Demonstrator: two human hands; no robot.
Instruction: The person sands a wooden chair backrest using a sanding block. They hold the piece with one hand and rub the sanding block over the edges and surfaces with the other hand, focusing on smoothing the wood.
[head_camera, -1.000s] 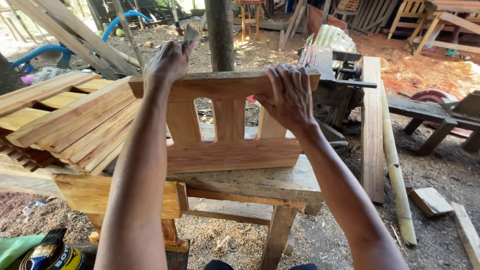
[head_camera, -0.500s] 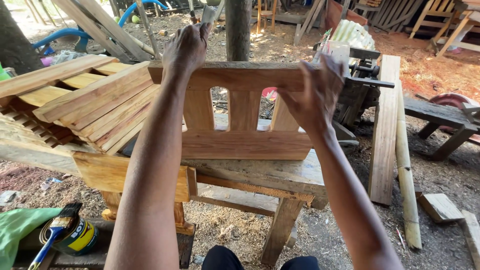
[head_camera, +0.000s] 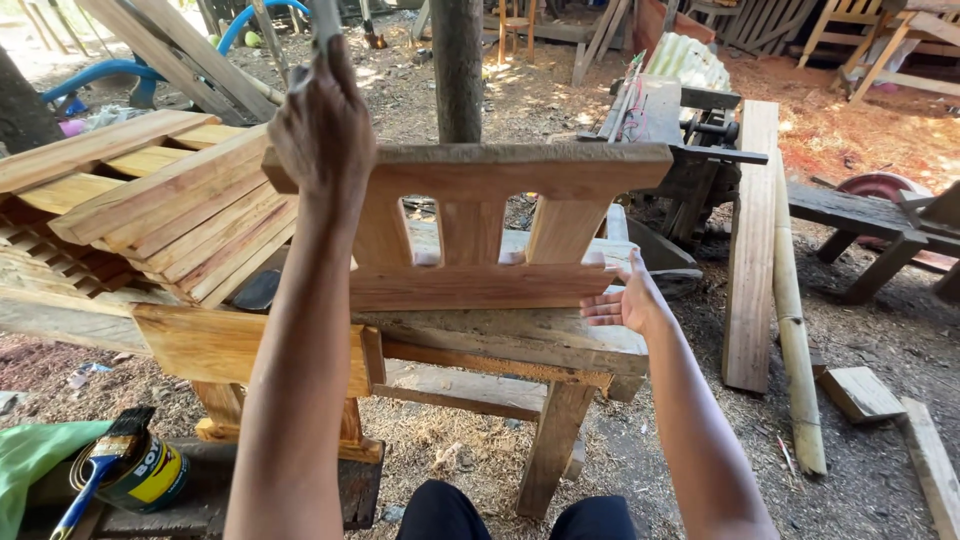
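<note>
Stood upright on the rough wooden workbench (head_camera: 500, 335): a slatted wooden panel (head_camera: 470, 230), thick top rail, three short uprights, lower rail along the bench top. Gripped near the panel's top left corner by the left hand (head_camera: 320, 130), fingers curled and pressed together round a slim grey tool handle (head_camera: 325, 20) poking up out of the fist; whether the fist touched the rail, impossible to tell. Hovered low at the panel's bottom right corner, the right hand (head_camera: 625, 300), palm open, fingers (head_camera: 600, 262) spread and stretched toward the end of the lower rail, just beside it, holding nothing; contact there not clear either.

Piled to the left of the panel, a stack of planed planks (head_camera: 150, 215), slanting across the bench and resting against more slatted work beneath. Rose straight behind the panel, a dark tree trunk (head_camera: 458, 70). Sat beyond the right end, a grey machine (head_camera: 690, 140) with a long plank (head_camera: 752, 240) leaning beside it and a pale bamboo pole (head_camera: 795, 330) lying on the dirt next to that. Rested down at bottom left, a tin can (head_camera: 150, 475) with a blue-handled brush (head_camera: 95, 470) laid across it, next to a green cloth (head_camera: 30, 460). Scattered under the bench, sawdust and shavings. Showed at the bottom edge, dark-clad knees (head_camera: 520, 515).
</note>
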